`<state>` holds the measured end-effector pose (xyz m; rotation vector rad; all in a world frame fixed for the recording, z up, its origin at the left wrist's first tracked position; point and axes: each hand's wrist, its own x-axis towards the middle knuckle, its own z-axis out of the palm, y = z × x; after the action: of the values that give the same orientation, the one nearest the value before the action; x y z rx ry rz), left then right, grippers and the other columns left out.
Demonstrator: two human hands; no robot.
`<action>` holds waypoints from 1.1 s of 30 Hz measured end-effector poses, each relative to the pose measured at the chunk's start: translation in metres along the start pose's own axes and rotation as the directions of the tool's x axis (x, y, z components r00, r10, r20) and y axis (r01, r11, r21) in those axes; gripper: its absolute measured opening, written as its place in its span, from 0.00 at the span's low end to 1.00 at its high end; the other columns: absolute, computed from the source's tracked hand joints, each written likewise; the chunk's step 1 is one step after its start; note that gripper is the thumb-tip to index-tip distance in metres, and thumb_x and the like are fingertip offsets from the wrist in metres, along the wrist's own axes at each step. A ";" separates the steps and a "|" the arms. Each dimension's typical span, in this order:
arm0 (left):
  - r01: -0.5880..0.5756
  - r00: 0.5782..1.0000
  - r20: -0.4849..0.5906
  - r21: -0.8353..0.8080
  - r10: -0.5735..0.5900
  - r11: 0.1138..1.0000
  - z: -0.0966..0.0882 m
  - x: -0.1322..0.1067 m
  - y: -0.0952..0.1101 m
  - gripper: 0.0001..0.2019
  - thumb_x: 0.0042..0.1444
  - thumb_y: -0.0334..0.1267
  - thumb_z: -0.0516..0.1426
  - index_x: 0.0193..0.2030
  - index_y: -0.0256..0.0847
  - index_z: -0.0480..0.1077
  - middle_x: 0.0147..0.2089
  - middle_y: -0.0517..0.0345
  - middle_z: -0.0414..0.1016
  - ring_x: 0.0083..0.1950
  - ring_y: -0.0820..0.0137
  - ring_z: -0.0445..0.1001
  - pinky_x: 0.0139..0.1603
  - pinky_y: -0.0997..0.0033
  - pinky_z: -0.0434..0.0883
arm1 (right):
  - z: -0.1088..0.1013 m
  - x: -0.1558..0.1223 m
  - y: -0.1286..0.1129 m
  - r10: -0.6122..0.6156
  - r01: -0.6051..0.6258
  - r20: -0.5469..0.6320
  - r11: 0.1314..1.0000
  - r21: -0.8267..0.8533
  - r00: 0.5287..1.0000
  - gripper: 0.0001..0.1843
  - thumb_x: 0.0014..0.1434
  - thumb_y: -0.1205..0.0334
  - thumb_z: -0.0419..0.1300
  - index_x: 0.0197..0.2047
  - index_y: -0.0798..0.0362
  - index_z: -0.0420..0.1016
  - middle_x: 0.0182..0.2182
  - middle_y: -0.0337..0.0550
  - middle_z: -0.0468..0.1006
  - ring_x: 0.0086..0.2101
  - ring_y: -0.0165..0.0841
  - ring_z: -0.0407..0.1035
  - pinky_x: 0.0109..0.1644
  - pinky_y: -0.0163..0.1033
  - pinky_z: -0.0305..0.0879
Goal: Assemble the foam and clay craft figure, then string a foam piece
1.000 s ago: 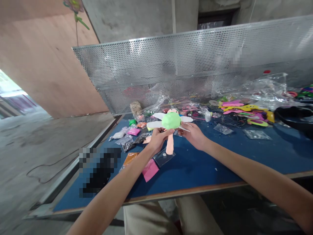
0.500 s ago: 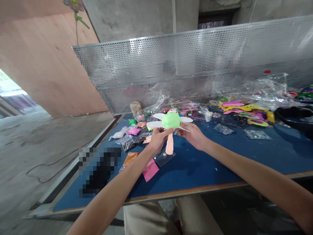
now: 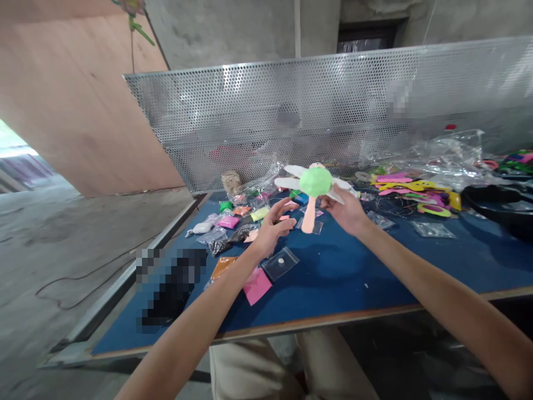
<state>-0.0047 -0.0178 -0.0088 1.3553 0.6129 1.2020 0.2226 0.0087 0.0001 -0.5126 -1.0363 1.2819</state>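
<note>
In the head view, a green toy point(image 3: 315, 181) with white flaps and a peach-coloured stem is held above the bench point(image 3: 333, 283) by the right hand point(image 3: 347, 210), whose fingers are clamped at the toy's right side. The left hand point(image 3: 270, 229) is held just beside the stem, its thumb and fingers parted. A clear bag point(image 3: 270, 270) and a pink packet point(image 3: 257, 286) are laid below; coloured cut-outs point(image 3: 400, 186) are heaped farther right.
</note>
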 end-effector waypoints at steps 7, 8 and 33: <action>-0.058 0.996 -0.071 -0.042 0.055 0.997 -0.003 0.003 -0.001 0.24 0.55 0.44 0.61 0.59 0.47 0.67 0.56 0.51 0.73 0.19 0.85 0.51 0.21 0.76 0.51 | -0.050 0.000 -0.018 0.098 -0.099 -0.019 0.991 -0.085 0.995 0.17 0.54 0.49 0.67 0.41 0.51 0.75 0.35 0.39 0.77 0.31 0.31 0.69 0.36 0.38 0.68; -0.067 0.993 -0.104 -0.034 0.063 0.997 -0.003 0.003 -0.001 0.24 0.55 0.45 0.61 0.58 0.46 0.67 0.55 0.51 0.73 0.19 0.85 0.50 0.20 0.76 0.51 | -0.056 -0.003 -0.017 0.153 -0.154 -0.016 0.980 -0.130 0.988 0.17 0.55 0.48 0.67 0.41 0.51 0.75 0.35 0.40 0.77 0.30 0.30 0.68 0.36 0.38 0.67; -0.249 0.864 -0.295 0.454 0.408 0.856 -0.035 0.006 0.013 0.19 0.58 0.53 0.57 0.27 0.39 0.74 0.19 0.64 0.54 0.22 0.76 0.51 0.25 0.72 0.48 | -0.055 -0.024 -0.036 0.106 0.016 -0.006 -0.205 -0.979 0.994 0.30 0.59 0.33 0.53 0.29 0.53 0.78 0.21 0.49 0.78 0.22 0.38 0.72 0.29 0.41 0.63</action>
<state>-0.0379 -0.0013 -0.0016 1.6317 0.9716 1.7210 0.2896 -0.0112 -0.0057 -1.7937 -2.0784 0.0935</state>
